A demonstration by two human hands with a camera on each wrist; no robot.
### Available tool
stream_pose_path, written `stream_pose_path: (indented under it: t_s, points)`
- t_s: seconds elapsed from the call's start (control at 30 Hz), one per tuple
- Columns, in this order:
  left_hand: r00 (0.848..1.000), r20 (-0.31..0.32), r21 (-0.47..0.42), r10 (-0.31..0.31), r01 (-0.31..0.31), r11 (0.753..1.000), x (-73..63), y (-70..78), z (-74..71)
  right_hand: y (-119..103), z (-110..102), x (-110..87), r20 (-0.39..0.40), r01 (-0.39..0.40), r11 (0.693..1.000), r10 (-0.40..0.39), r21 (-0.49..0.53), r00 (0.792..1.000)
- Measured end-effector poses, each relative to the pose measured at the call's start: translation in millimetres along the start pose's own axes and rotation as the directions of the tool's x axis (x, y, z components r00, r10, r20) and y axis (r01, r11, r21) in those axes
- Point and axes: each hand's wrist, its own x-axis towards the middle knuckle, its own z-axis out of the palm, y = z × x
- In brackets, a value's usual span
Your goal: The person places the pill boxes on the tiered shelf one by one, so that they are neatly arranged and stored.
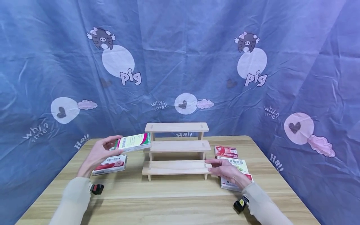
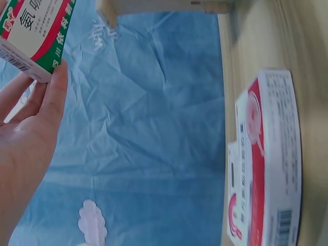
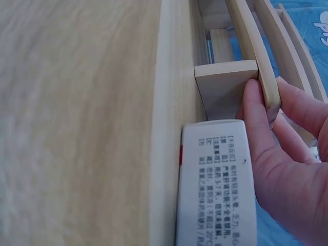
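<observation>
My left hand (image 1: pixel 97 153) holds a flat medicine box (image 1: pixel 133 142), whitish with green and magenta edges, up off the table. The box's right end overlaps the left end of the middle step (image 1: pixel 180 146) of a three-tier wooden display stand. In the left wrist view, the fingers grip the box (image 2: pixel 38 31) by its edges. At the stand's lower right, my right hand (image 1: pixel 227 170) pinches the end of the bottom step (image 1: pixel 174 167). The right wrist view shows thumb and fingers on either side of that board (image 3: pixel 267 84), beside the stand's leg (image 3: pixel 225 84).
Red-and-white medicine boxes (image 1: pixel 110 164) lie left of the stand, below my left hand. To its right are a red box (image 1: pixel 226 152), a white-and-green box (image 1: pixel 242 165) and another white box (image 1: pixel 229 185), partly behind my right hand. A blue printed cloth (image 1: pixel 180 62) hangs behind the wooden table (image 1: pixel 157 206).
</observation>
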Motion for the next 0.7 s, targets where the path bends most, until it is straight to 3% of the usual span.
stream_pose_path:
  t_s: [0.33,0.7]
  points:
    - [1.0,-0.017,-0.146,-0.013,0.01,0.989,27.4,5.7,19.4,3,-3,0.4,0.033,-0.019,0.995,0.016,0.099,0.999]
    - [1.0,-0.03,-0.202,0.001,-0.007,0.979,56.7,18.8,43.4,-1,-2,1.4,0.08,-0.026,0.986,0.013,0.163,0.997]
